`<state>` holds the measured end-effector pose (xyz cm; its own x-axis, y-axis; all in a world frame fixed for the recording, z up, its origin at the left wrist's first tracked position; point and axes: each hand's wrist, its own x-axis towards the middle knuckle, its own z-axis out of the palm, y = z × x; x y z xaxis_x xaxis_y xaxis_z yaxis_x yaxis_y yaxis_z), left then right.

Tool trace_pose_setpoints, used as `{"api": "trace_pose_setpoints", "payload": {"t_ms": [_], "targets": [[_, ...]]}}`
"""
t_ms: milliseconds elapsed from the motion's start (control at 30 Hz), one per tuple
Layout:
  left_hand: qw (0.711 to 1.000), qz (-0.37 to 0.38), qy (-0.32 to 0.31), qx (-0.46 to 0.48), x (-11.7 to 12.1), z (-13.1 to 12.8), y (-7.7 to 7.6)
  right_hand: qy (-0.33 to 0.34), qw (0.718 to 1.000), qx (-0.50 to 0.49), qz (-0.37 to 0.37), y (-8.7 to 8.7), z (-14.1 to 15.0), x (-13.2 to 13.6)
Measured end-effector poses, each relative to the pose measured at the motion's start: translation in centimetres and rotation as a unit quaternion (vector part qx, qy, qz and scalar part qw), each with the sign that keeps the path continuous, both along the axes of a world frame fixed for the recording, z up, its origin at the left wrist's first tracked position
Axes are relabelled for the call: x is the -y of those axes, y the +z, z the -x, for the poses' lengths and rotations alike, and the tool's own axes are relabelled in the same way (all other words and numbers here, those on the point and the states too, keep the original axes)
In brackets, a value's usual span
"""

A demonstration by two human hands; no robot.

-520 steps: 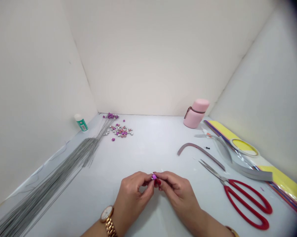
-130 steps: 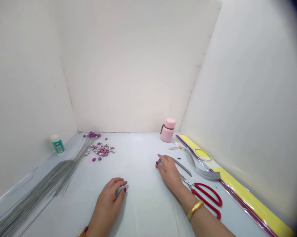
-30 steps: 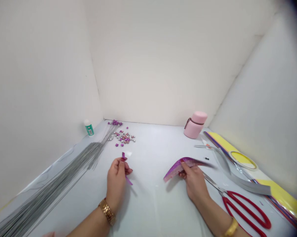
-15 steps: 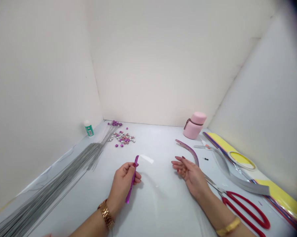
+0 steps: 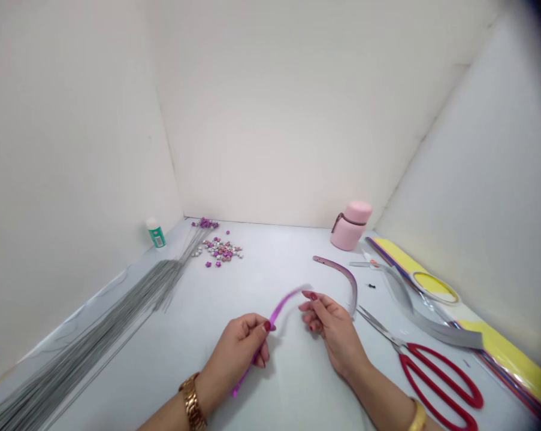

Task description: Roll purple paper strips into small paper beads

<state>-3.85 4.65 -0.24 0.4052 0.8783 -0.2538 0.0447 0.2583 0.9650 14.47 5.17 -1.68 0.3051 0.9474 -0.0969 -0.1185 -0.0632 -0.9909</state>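
My left hand [image 5: 247, 344] pinches a narrow purple paper strip [image 5: 280, 308] between thumb and forefinger. One end of the strip hangs below that hand; the other bends up to the right, its pale end blurred. At this pale end are the thumb and forefinger of my right hand [image 5: 335, 329], brought together and seemingly pinching it; blur hides the exact contact. Behind the right hand, a curved pinkish strip [image 5: 339, 268] lies on the white table [image 5: 270, 257]. Red-handled scissors [image 5: 402, 345] lie to the right of that hand, blades pointing toward it.
At left lies a bundle of grey wires [image 5: 117, 317], with small purple and silver stars [image 5: 223, 248] beyond it. A green-and-white bottle [image 5: 156, 233] and a pink flask [image 5: 351, 226] stand at the back. Grey ribbon [image 5: 445, 332], a tape roll [image 5: 454, 297] and yellow sheets [image 5: 522, 365] lie right.
My left hand has moved right and slightly nearer with the purple strip. My right hand has come left, its fingers drawn from spread to closed at the strip's pale end. The view has shifted slightly.
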Motion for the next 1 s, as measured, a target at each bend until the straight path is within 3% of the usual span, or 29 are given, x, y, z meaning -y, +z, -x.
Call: {"api": "trace_pose_setpoints", "payload": {"t_ms": [100, 233, 333, 367, 433, 500, 567, 833, 900, 1000], "targets": [[0.999, -0.003, 0.026, 0.034, -0.3, 0.1, 0.1, -0.037, 0.999, 0.013, -0.015, -0.6, -0.9, -0.7], [0.999, -0.007, 0.004, 0.031, -0.1, 0.2, -0.1, -0.115, 0.989, 0.070, -0.060, -0.5, -1.6, -0.6], [1.000, -0.003, -0.013, 0.020, 0.1, 0.1, -0.3, -0.102, 0.969, 0.175, -0.143, 0.2, -0.8, 0.4], [1.000, -0.004, -0.018, 0.018, 0.1, 0.1, -0.3, -0.072, 0.940, 0.268, -0.201, 0.4, -0.4, 0.8], [0.999, -0.008, -0.030, 0.017, 0.1, 0.0, -0.3, -0.003, 0.854, 0.433, -0.289, 0.8, 0.5, 1.5], [0.999, -0.009, -0.046, 0.013, 0.1, 0.0, -0.1, 0.040, 0.775, 0.546, -0.317, 0.9, 0.9, 1.7], [0.998, -0.013, -0.061, 0.005, 0.2, 0.1, 0.2, 0.043, 0.748, 0.592, -0.298, 0.8, 0.8, 1.5], [1.000, -0.009, -0.025, 0.007, 0.1, 0.6, 0.5, 0.064, 0.799, 0.559, -0.212, 0.1, -0.7, 0.8], [0.999, 0.003, -0.046, 0.025, 0.1, 0.4, 0.4, 0.079, 0.840, 0.503, -0.188, 0.6, -0.1, 1.2], [0.996, -0.016, -0.066, 0.055, 0.4, 0.0, 0.2, 0.152, 0.932, 0.312, -0.108, 1.4, 1.1, 1.9]]}}
